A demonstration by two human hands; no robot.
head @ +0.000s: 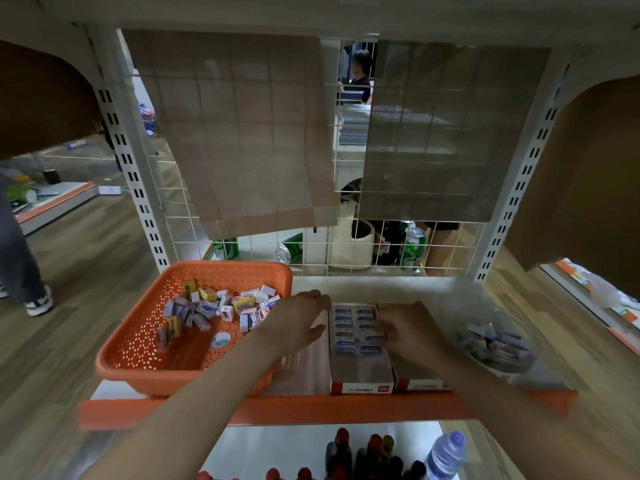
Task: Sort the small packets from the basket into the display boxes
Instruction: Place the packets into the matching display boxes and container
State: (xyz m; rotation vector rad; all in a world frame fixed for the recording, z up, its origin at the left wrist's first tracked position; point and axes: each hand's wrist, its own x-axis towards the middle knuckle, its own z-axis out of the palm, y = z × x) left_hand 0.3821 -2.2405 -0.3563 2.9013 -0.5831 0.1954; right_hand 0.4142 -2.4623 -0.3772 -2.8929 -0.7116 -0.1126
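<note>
Orange basket (138, 348) of loose packets (214, 306) sits just left of the display box (362, 375). The left arm crosses the basket's near right corner, and the left hand (301, 318) has its grip released, fingers straight against the box's left wall. Right hand (407, 329) is at the box's right side, fingers bent onto the packed rows (353, 327) inside. It's blurred, so can't tell if the grip holds a packet.

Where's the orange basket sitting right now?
In the head view, the orange basket sits on the left side of the shelf, just left of the display box, with the left forearm crossing its near right corner.
</note>
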